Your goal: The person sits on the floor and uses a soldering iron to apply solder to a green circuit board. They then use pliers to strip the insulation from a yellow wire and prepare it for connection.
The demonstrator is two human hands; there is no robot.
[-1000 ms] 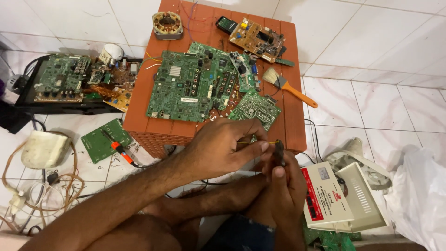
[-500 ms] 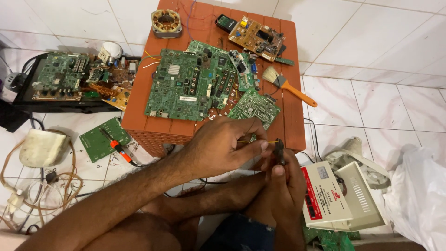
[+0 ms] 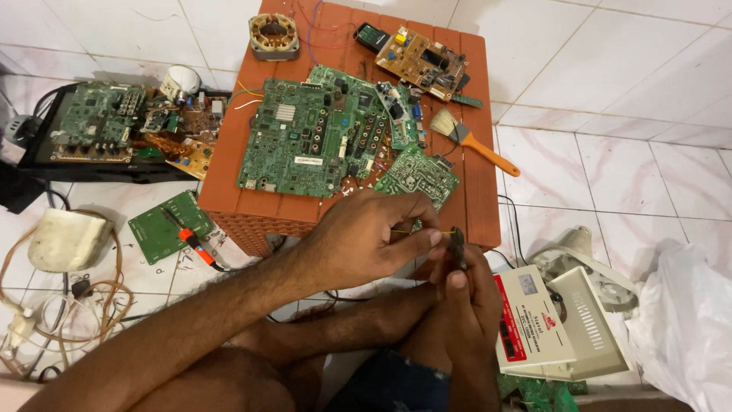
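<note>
Wire is the thing between the two hands: a thin yellow wire (image 3: pixel 415 231) runs level, left to right, just off the near edge of the orange-brown stool top (image 3: pixel 473 114). The left hand (image 3: pixel 366 240) pinches its left end; the right hand (image 3: pixel 465 294) is closed around a small dark tool (image 3: pixel 457 248) (pliers or cutters, hard to tell) meeting its right end. Both hands nearly touch.

On the ribbed terracotta-coloured stand (image 3: pixel 473 191): large green circuit board (image 3: pixel 301 149) at centre, wound copper motor stator (image 3: pixel 274 35) behind, orange-handled brush (image 3: pixel 473 145) to the right. Left, on the floor, a black tray of boards (image 3: pixel 99 137). Right, seemingly overlapping, a white box-shaped unit (image 3: pixel 534 324).
</note>
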